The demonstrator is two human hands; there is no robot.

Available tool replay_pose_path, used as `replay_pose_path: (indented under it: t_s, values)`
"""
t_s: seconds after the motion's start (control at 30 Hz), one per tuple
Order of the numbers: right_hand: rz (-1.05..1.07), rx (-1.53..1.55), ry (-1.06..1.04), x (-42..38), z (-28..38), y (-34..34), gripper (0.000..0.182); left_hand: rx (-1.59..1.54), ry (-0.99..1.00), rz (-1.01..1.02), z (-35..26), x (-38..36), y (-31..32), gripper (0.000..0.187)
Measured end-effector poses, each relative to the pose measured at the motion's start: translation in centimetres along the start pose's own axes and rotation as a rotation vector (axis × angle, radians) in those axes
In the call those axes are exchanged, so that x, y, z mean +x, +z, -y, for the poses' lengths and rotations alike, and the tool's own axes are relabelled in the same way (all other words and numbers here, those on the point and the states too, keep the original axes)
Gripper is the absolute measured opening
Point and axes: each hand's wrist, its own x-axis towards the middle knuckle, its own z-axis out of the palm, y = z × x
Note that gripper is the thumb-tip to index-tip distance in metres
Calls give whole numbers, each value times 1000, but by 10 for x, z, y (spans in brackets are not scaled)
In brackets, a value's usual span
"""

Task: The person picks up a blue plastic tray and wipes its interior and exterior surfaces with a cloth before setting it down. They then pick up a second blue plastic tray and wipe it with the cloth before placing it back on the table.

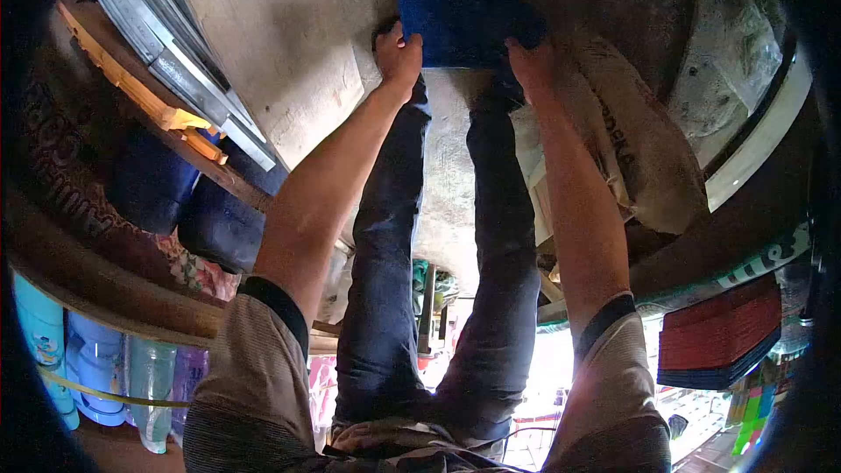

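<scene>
A blue rectangular block-like object [460, 22] rests on the grey concrete floor [289, 44] by my feet. I am bent far over it, with my dark jeans running down the middle of the view. My left hand [399, 54] grips its left edge and my right hand [532, 63] grips its right edge. Both arms are stretched straight down to it. Whether it is a crate, a stack or a solid block I cannot tell.
A printed sack [635, 153] lies right of my right arm. A stack of red and blue flat items [718, 337] is at the right edge. At left are a wooden shelf with metal strips [180, 79], dark blue containers [158, 184] and plastic bottles [96, 368].
</scene>
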Motion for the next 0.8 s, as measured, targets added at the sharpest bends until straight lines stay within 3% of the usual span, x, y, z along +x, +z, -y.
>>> replay_pose_path:
  t_s: [0.07,0.17,0.3,0.4,0.47,0.53,0.57,0.6,0.67,0.73,0.8]
  values:
    - [-99,51,-89,3,-8,8,74,-159,123,-174,17,3,6,44]
    - [-118,156,-91,11,-25,17,72,-163,72,-323,-21,-21,-5,35]
    - [6,126,62,-8,1,-2,70,-70,63,-232,-20,-21,-13,35]
    - [-109,87,36,-8,-27,8,65,28,164,-246,-26,-34,-18,49]
    - [-320,129,-123,-11,-50,13,65,-158,15,-148,-53,-73,-33,67]
    - [-468,-170,-28,-66,-5,-7,63,-256,-85,-80,-55,-101,-46,70]
    - [-320,-129,-133,-66,-38,-8,62,-319,-154,-7,-74,-128,-62,69]
    - [-173,-91,-244,-64,-68,-8,61,-457,-79,-19,-79,-146,-67,66]
    - [-53,343,-188,-131,-1,-60,56,-431,-89,-84,-89,-182,-89,62]
    - [3,128,81,-193,62,-112,51,-379,-143,-131,-118,-230,-117,70]
    - [-13,318,-118,-236,74,-142,45,-558,-116,-35,-97,-251,-135,73]
